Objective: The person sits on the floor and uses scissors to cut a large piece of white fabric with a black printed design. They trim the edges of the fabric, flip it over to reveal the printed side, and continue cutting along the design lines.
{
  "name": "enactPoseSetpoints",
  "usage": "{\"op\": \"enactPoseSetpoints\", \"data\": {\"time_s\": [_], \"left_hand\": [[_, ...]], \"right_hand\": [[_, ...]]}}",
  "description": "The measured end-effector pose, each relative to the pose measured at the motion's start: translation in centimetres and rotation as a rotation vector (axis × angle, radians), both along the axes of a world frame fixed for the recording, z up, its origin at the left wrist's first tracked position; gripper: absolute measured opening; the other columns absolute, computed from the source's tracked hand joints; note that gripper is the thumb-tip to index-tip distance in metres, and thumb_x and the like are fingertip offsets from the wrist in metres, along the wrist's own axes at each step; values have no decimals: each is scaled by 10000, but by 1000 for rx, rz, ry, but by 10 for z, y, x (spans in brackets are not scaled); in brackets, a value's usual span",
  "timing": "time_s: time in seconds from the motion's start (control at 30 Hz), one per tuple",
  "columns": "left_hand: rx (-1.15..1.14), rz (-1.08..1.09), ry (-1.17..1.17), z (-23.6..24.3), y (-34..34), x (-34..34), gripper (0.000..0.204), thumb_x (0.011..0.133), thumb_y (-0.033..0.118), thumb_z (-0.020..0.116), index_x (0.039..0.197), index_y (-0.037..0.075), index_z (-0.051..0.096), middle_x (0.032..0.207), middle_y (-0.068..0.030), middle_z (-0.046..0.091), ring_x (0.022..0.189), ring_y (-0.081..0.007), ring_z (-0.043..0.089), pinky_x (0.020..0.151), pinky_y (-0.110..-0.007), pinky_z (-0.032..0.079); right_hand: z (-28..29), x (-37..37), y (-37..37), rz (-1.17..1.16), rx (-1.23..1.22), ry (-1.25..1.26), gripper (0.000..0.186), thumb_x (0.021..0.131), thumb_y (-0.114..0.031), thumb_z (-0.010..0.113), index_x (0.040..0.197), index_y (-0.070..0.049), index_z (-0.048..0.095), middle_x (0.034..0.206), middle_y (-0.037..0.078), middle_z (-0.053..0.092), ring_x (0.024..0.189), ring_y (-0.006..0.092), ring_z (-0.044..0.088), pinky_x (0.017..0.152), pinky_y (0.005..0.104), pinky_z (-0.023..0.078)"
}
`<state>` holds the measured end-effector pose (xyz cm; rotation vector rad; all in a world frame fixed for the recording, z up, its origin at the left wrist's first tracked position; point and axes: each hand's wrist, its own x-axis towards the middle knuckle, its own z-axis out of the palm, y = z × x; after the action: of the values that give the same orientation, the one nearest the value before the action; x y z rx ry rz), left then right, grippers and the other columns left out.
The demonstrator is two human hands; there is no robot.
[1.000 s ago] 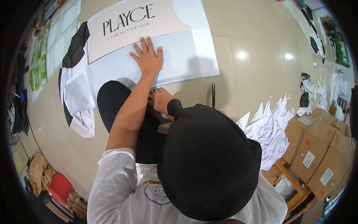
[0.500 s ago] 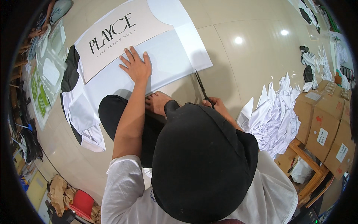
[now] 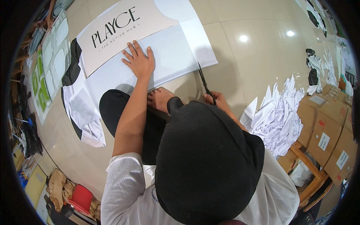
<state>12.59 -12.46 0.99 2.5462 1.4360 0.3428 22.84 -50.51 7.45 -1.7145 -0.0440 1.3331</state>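
Observation:
My left hand [image 3: 139, 62] lies spread on white fabric [image 3: 168, 52], its fingertips near the lower edge of a pale beige panel [image 3: 157, 17] with black lettering. My right hand [image 3: 215, 97] grips black scissors [image 3: 203, 80], their blade tips at the fabric's lower right edge. My bare foot [image 3: 159, 98] is just below the fabric. My black-clad raised knee [image 3: 206, 150] hides part of my right forearm. A folded black and white piece [image 3: 82, 120] lies at the left of the fabric.
Tiled floor [image 3: 240, 48] surrounds me. A heap of white fabric [image 3: 273, 116] lies at right, beside cardboard boxes [image 3: 322, 127] on a wooden rack. Green-and-white printed sheets [image 3: 45, 75] lie at far left, near another person's arm [image 3: 50, 13]. A red object [image 3: 80, 197] sits lower left.
My right hand has come into sight with the scissors, whose blades have moved up and left to the fabric's edge. My left hand remains spread on the fabric. The view has shifted slightly.

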Motion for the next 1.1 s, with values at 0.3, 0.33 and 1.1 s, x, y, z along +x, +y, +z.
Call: {"op": "enactPoseSetpoints", "data": {"time_s": [0.3,0.33,1.1], "left_hand": [[5,0,4,1,0,1,831,1091,568,448,1723,48,307,1802,-241,218,1640,-572,87,1280,-741,14],[12,-1,6,1,0,0,831,1091,568,447,1723,47,307,1802,-241,219,1639,-573,88,1280,-743,17],[28,7,60,-3,2,1,832,1095,579,422,1734,64,285,1806,-238,208,1645,-562,86,1286,-736,33]], "right_hand": [[2,5,4,9,-11,9,435,975,-445,813,841,-52,681,674,27,632,586,130,609,550,287,473],[2,5,4,8,-8,13,432,977,-442,811,841,-52,681,674,26,633,585,128,607,549,286,471],[-11,-1,-3,7,-43,-72,363,970,-340,810,797,-41,697,630,15,619,528,102,557,493,281,422]]}}
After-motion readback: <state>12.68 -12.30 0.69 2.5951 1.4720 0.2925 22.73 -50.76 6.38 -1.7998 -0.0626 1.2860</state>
